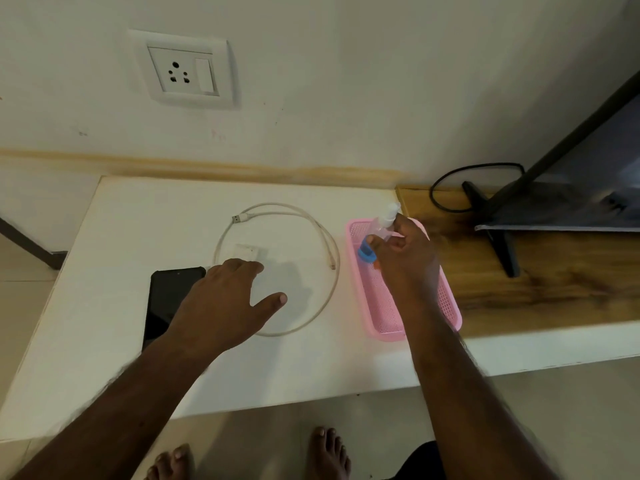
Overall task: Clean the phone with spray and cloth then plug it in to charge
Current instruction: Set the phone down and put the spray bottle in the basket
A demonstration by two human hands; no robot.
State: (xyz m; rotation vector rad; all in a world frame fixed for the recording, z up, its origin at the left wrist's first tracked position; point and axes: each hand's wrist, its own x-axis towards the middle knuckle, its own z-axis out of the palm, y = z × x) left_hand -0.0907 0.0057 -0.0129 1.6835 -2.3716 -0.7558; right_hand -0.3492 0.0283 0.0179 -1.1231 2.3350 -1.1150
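Right hand [407,261] curled round a clear spray bottle [382,225], grasping it over the far end of a pink basket [450,306]; blue label on the bottle just showing under the fingers. Left hand [225,299] relaxed, fingers spread and straight, holding nothing, hovering or resting left of the basket over the white table [104,341]; contact with the surface not clear. Black phone [166,303] flat on the table, further left of the basket, partly hidden under the left wrist. White cable [322,233] coiled in a loop between phone and basket, USB plug at its far side. White charger [251,252] inside the loop, just beyond the left fingertips. Wall socket [185,69] above and well left of the basket. Screen on a black stand [498,233] right of the basket, on a wooden top. Cloth not made out.
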